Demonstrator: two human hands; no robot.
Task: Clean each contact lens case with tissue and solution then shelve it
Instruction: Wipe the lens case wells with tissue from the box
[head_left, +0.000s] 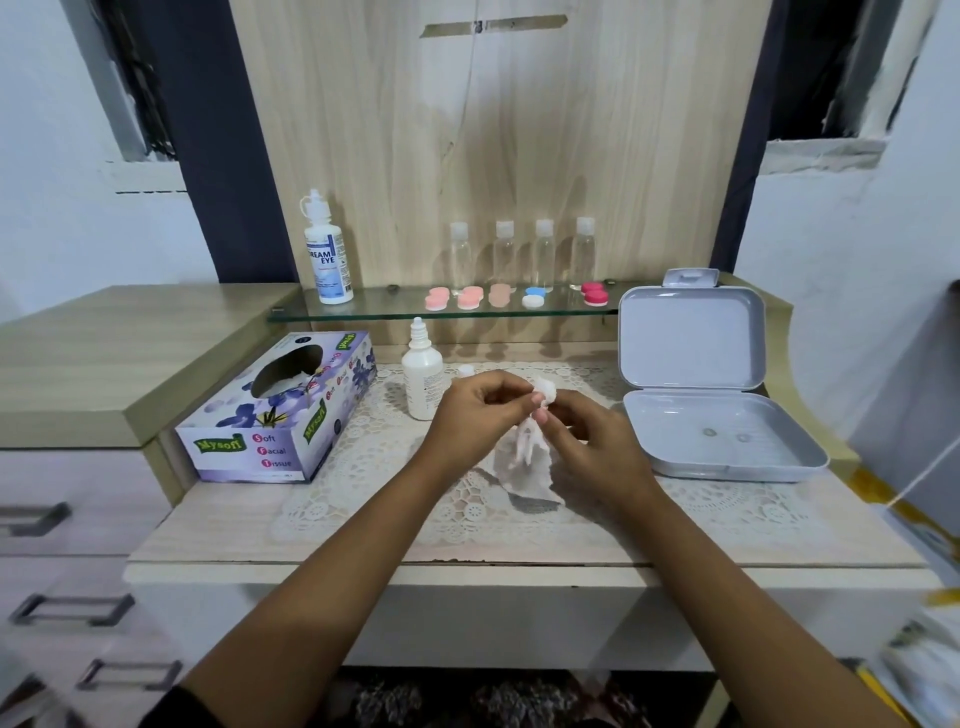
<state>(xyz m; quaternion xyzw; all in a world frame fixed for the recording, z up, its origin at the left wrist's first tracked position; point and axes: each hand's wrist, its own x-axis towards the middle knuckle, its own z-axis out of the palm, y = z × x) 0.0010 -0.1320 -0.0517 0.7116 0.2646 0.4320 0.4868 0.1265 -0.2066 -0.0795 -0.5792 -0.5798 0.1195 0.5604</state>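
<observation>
Both hands meet above the lace mat at the desk's centre. My right hand (587, 436) pinches a white tissue (527, 452), bunched at the top around something small that I cannot make out, its loose end hanging to the mat. My left hand (472, 410) has its fingers curled against the bunched part; what it grips is hidden. A small white solution bottle (423, 376) stands just behind my left hand, with a small white cap beside it. On the glass shelf (374, 312) lie several lens cases: pink ones (437, 300), a blue-and-white one (534, 296) and a red one (595, 294).
A tissue box (280, 410) lies at the left. An open grey plastic box (711, 410) sits at the right, lid raised. On the shelf stand a large solution bottle (326, 254) and several small clear bottles (524, 254). Drawers are at the far left.
</observation>
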